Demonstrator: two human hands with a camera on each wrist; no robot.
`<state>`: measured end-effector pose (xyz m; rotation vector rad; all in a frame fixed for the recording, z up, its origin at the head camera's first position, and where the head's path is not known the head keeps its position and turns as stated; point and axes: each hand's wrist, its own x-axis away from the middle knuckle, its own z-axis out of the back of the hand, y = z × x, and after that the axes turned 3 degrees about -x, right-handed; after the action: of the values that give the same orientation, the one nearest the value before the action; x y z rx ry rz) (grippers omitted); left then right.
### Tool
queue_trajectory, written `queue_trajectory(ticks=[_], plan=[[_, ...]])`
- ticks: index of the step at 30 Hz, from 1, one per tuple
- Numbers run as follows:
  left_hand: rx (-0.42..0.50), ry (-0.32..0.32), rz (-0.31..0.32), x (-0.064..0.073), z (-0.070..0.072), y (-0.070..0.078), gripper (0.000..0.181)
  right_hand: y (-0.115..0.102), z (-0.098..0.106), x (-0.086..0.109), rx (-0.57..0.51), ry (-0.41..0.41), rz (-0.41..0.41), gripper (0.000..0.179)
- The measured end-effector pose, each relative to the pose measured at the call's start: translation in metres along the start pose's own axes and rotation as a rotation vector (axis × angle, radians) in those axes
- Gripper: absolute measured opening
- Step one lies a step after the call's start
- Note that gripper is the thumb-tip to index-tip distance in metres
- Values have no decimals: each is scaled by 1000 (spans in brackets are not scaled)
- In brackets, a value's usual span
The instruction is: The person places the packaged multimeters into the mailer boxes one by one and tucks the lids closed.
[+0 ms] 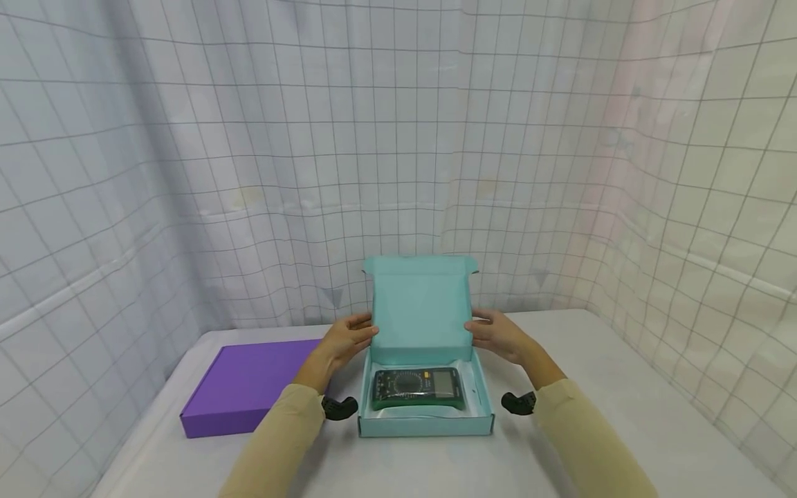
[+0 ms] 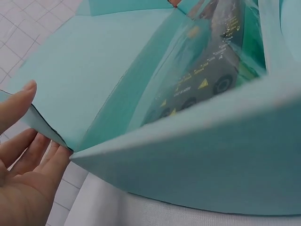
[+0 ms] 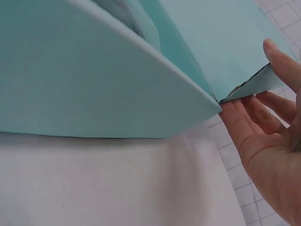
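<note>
A teal cardboard box (image 1: pixel 429 427) stands on the table with its lid (image 1: pixel 422 311) raised. Inside it lies a digital multimeter (image 1: pixel 417 387) in clear plastic wrap, dark-faced with a green edge. My left hand (image 1: pixel 349 339) holds the lid's left side. In the left wrist view, the thumb is on one side of the lid flap (image 2: pixel 44 125) and the fingers are behind it. The lid's right side is held by my right hand (image 1: pixel 498 335). Its thumb and fingers likewise stand on either side of the right flap (image 3: pixel 256 84) in the right wrist view.
To the left of the teal box lies a closed purple box (image 1: pixel 261 380), partly behind my left forearm. Both stand on a white-covered table (image 1: pixel 598 360). A white curtain with a grid pattern (image 1: pixel 411 138) hangs at the back and on both sides.
</note>
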<state>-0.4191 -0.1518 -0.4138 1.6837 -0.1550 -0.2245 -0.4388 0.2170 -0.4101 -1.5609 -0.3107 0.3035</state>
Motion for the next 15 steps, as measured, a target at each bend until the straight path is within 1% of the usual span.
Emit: queue_trajectory(ticks=[4, 7, 13, 15], plan=[[-21, 10, -7, 3, 1, 2, 65, -1, -3, 0, 9, -18, 4, 82], [-37, 8, -10, 3, 2, 3, 67, -2, -4, 2, 15, -3, 5, 82], [-49, 1, -15, 5, 3, 4, 69, -2, -4, 7, 74, 13, 28, 86], [-54, -3, -15, 6, 2, 5, 69, -2, -4, 9, 79, 20, 27, 86]])
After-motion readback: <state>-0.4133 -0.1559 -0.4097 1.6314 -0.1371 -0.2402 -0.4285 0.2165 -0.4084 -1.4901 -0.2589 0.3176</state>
